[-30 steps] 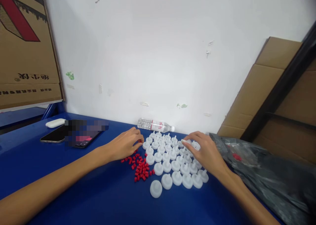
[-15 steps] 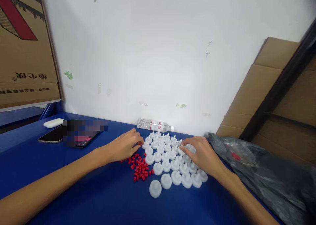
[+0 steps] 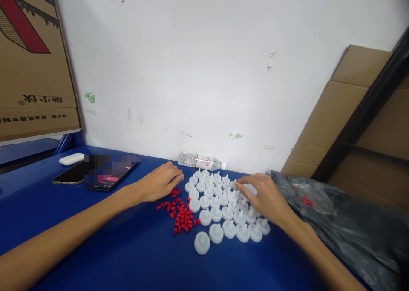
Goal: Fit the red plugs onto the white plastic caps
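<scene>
My left hand hovers at the far end of a pile of small red plastic caps. Its fingers are curled and drawn together, and whatever lies between the fingertips is hidden. To its right many white round plastic caps with spouts stand in close rows, spouts up. My right hand reaches over the right side of these rows. Its thumb and index finger close on the spout of one white cap, while the hand covers some caps behind it.
A clear plastic bottle lies against the wall. Two phones and a white oval case rest on the blue table at left. Dark plastic sheeting and cardboard are at right.
My left hand has shifted slightly up and left, showing more red caps below it. My right hand stays nearly in place at the white caps. The camera view has shifted slightly.
</scene>
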`<state>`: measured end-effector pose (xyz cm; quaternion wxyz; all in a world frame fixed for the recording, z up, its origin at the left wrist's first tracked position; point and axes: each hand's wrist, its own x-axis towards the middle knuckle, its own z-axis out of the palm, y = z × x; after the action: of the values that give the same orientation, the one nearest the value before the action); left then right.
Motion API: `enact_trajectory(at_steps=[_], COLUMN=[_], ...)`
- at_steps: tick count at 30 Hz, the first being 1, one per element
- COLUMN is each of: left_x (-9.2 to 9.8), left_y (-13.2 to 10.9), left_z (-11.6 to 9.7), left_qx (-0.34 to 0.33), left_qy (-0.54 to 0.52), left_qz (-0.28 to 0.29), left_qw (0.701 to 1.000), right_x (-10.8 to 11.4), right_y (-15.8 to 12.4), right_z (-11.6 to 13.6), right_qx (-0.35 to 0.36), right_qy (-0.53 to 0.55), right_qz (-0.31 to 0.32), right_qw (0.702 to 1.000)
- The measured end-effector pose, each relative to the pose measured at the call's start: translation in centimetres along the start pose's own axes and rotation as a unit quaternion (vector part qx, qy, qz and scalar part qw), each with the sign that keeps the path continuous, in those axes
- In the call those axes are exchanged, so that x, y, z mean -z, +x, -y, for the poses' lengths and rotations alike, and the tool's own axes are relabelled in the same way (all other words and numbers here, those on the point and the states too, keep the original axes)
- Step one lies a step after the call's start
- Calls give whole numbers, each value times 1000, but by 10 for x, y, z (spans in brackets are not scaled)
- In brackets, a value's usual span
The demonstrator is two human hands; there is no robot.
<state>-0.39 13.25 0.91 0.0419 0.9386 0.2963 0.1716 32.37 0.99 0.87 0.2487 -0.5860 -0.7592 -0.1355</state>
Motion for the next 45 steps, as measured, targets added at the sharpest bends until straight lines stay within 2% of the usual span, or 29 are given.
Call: enact_trajectory(at_steps=[7, 11, 14, 20, 27, 34, 45], left_x=[-9, -12, -12, -12, -11, -17, -29], left_y=[-1, 0, 0, -1, 0, 2, -5], left_z=[17, 21, 34, 61, 57, 64, 66], left_qx=[89, 114, 123, 102, 93, 111, 203], left_qy=[15, 44, 70, 130, 205, 208, 165], left_qz=[-14, -2, 9, 42, 60, 57, 16], left_qw=[996, 993, 990, 985, 972, 970, 965], right_x=[8, 12, 12, 5, -10, -30, -29], right_y=[2, 2, 0, -14, -30, -30, -19], right_z=[-20, -38, -58, -103, -132, -133, -124], right_qx=[-47, -90, -130, -221, -240, -215, -189], right_qy=[-27, -52, -74, -133, -164, -178, -179], right_qz=[-79, -119, -124, -62, 62, 144, 173], right_qw=[995, 987, 981, 964, 955, 949, 950])
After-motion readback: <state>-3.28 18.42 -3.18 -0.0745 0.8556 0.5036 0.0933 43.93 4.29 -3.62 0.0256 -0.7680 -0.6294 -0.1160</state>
